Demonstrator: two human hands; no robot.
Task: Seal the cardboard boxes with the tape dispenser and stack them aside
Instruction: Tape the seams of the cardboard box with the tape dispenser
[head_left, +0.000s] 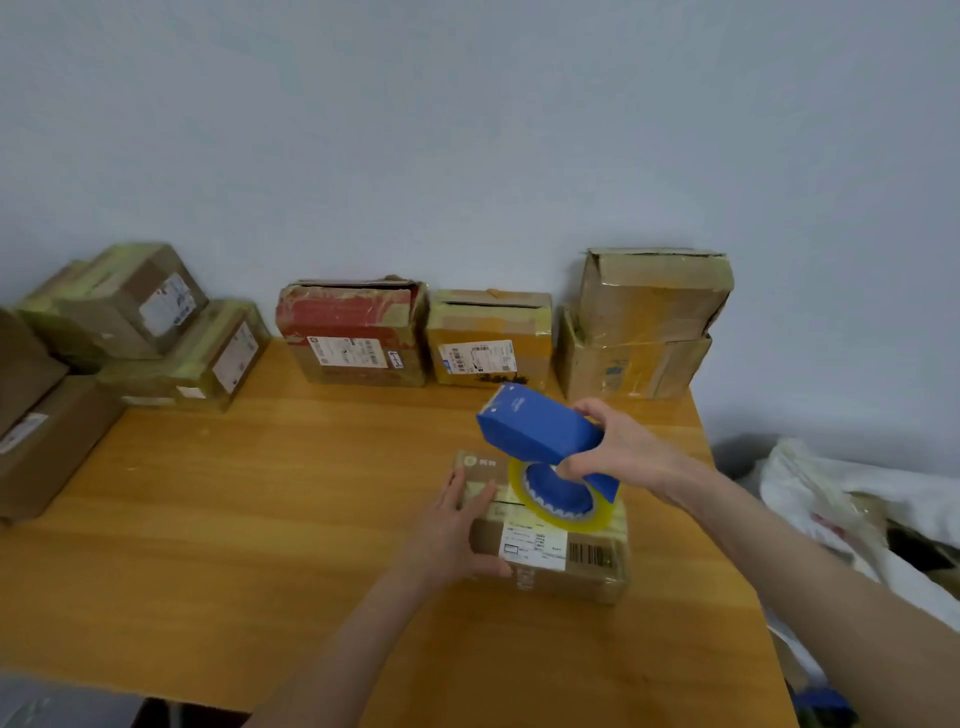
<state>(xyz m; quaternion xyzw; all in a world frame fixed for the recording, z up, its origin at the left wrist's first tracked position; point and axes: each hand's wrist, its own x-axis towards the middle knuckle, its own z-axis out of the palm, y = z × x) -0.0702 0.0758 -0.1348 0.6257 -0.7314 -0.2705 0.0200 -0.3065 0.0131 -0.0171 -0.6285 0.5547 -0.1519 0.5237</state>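
A small brown cardboard box with a white barcode label lies on the wooden table, right of centre. My left hand rests on the box's left side, fingers straight along the top and thumb at the front edge. My right hand grips a blue tape dispenser just above the box. Its yellowish tape roll hangs over the box's top right part.
Along the back wall stand a red-taped box, a yellow-taped box and two stacked boxes. Several sealed boxes pile up at the left. White bags lie past the table's right edge.
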